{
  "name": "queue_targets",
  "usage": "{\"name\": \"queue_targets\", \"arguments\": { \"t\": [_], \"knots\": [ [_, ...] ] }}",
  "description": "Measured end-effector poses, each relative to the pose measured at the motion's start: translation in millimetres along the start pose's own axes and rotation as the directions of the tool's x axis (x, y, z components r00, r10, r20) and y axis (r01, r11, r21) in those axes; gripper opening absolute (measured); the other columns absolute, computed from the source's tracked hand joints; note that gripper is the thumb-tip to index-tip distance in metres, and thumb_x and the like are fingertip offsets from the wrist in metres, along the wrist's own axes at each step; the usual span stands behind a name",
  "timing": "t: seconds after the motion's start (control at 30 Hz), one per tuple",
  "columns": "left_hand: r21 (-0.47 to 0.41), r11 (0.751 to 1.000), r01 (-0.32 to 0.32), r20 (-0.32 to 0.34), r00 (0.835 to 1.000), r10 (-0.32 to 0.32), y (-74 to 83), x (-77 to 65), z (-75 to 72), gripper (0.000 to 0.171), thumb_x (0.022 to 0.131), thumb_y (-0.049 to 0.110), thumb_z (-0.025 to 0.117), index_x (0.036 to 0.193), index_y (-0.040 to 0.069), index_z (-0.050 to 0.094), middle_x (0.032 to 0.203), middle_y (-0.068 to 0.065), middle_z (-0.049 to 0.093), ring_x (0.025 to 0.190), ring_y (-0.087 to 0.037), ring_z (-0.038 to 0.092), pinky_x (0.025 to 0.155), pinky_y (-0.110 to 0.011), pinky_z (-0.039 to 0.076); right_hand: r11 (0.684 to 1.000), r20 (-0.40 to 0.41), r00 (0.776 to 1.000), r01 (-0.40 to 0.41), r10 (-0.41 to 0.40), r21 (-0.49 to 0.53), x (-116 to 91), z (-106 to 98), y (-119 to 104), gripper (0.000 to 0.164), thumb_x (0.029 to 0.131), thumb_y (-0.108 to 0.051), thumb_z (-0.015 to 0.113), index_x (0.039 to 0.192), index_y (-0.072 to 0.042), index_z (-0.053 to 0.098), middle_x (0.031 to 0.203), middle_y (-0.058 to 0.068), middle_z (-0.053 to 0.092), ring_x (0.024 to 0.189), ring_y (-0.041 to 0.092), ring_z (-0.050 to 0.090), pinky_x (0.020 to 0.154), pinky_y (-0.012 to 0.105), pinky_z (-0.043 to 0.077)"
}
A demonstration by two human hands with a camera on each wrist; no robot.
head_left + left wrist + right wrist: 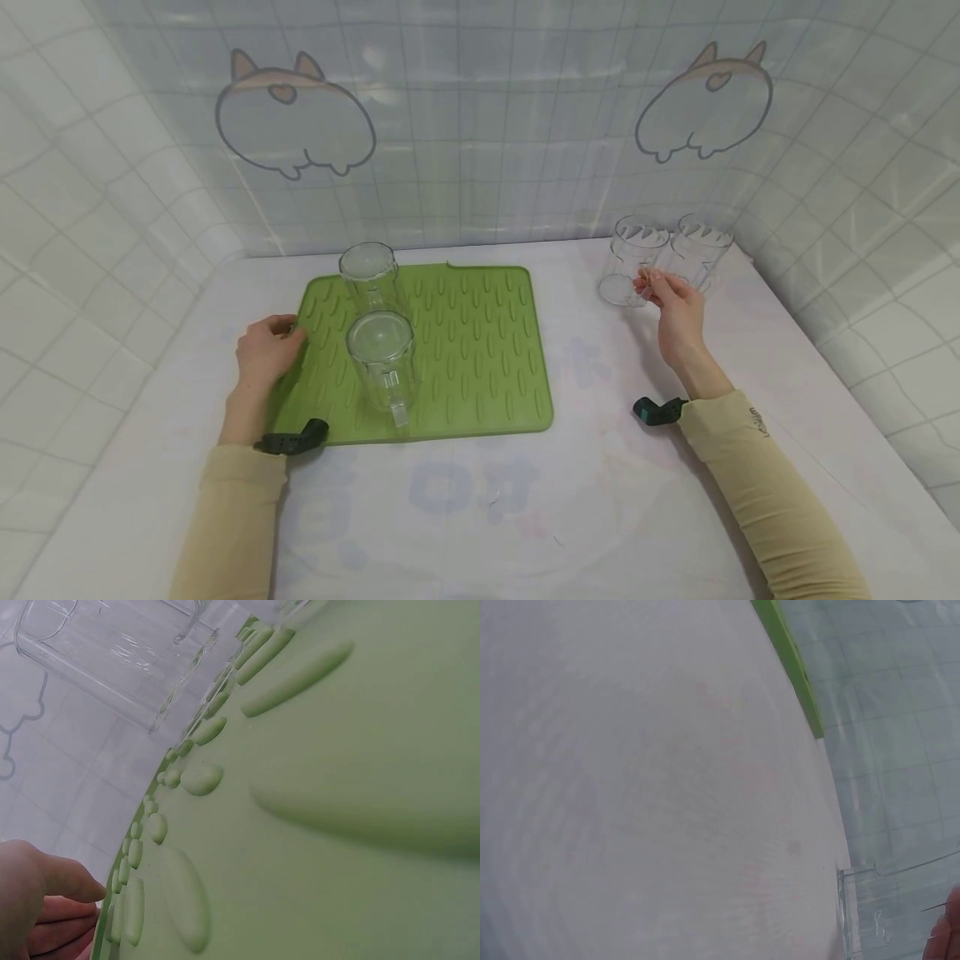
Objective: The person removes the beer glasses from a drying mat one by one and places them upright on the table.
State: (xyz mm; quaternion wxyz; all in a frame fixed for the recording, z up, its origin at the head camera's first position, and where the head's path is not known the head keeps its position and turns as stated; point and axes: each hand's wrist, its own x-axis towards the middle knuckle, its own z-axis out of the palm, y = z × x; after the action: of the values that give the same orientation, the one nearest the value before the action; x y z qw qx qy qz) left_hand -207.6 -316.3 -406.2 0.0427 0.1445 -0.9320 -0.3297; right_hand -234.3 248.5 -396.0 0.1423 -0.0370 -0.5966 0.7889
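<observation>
Head view, inner mug: the clear glass mug (632,260) stands upright on the white cloth (570,533), right of the mat, its long axis roughly vertical.
Right hand: the nearer one; this hand (678,321) pinches at the mug's near side, thumb and fingers drawn together, seemingly on the handle, though clear glass blurs the exact contact.
Mug from fingertips: body just beyond and slightly left of them, so the grip sits off its axis.
Outer mug: a second clear mug (701,250) stands close on the right; whether the two touch, I cannot tell.
Green mat: the ribbed mat (480,350) lies well apart, to the left, bearing a rear mug (369,279) and a front mug (384,367).
Left hand: this one (268,348) holds the mat's left edge, thumb against the rim.
Wall: tiled-pattern sheeting (502,150) behind everything.
</observation>
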Motion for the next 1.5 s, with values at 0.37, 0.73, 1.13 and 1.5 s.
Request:
{"name": "queue_targets", "arguments": {
  "t": [0.37, 0.73, 1.13, 1.5],
  "knots": [
    [0.005, 1.0, -0.003, -0.005, 1.0, 0.003, -1.1, 1.2, 1.1, 0.053, 0.1, 0.028, 0.047, 0.142, -0.004, 0.05, 0.139, -0.031, 0.054, 0.125, -0.047, 0.053, 0.102, -0.058, 0.043, 1.0, -0.072, 0.997, 0.004, -0.005, -0.008, 1.8, -0.8, -1.3, 0.025, 0.099, -0.012, 0.062, 0.116, 0.006, 0.066, 0.095, 0.0, 0.072, 0.09, 0.012, 0.063, 0.089, 0.021, 0.046],
    [0.0, 1.0, -0.002, -0.013, 1.0, 0.002, 0.7, -0.2, 0.6, 0.052, 0.1, 0.027, 0.046, 0.141, -0.004, 0.051, 0.138, -0.031, 0.054, 0.124, -0.047, 0.054, 0.101, -0.058, 0.044, 0.999, -0.211, 0.976, 0.045, -0.051, -0.03, 2.4, 1.3, -6.0, 0.019, 0.095, -0.006, 0.06, 0.109, 0.001, 0.072, 0.095, -0.002, 0.068, 0.09, 0.011, 0.059, 0.088, 0.021, 0.044],
    [-0.004, 1.0, 0.002, -0.006, 1.0, -0.002, 1.8, -1.3, -0.1, 0.053, 0.1, 0.027, 0.046, 0.142, -0.004, 0.05, 0.139, -0.031, 0.054, 0.125, -0.047, 0.052, 0.102, -0.058, 0.043, 0.998, -0.231, 0.972, 0.045, -0.052, -0.037, -0.3, 2.4, -11.2, 0.026, 0.096, -0.009, 0.063, 0.116, 0.006, 0.068, 0.092, -0.004, 0.068, 0.09, 0.012, 0.058, 0.088, 0.019, 0.041],
    [-0.005, 1.0, -0.006, -0.014, 1.0, 0.006, 1.7, -1.7, 0.6, 0.052, 0.101, 0.027, 0.046, 0.141, -0.005, 0.05, 0.138, -0.031, 0.054, 0.124, -0.047, 0.053, 0.101, -0.059, 0.043, 0.992, -0.261, 0.957, 0.125, -0.122, -0.006, -3.4, 5.0, -15.4, 0.019, 0.095, -0.005, 0.064, 0.11, 0.004, 0.07, 0.089, -0.002, 0.07, 0.091, 0.013, 0.06, 0.088, 0.021, 0.042]
  ]
}}
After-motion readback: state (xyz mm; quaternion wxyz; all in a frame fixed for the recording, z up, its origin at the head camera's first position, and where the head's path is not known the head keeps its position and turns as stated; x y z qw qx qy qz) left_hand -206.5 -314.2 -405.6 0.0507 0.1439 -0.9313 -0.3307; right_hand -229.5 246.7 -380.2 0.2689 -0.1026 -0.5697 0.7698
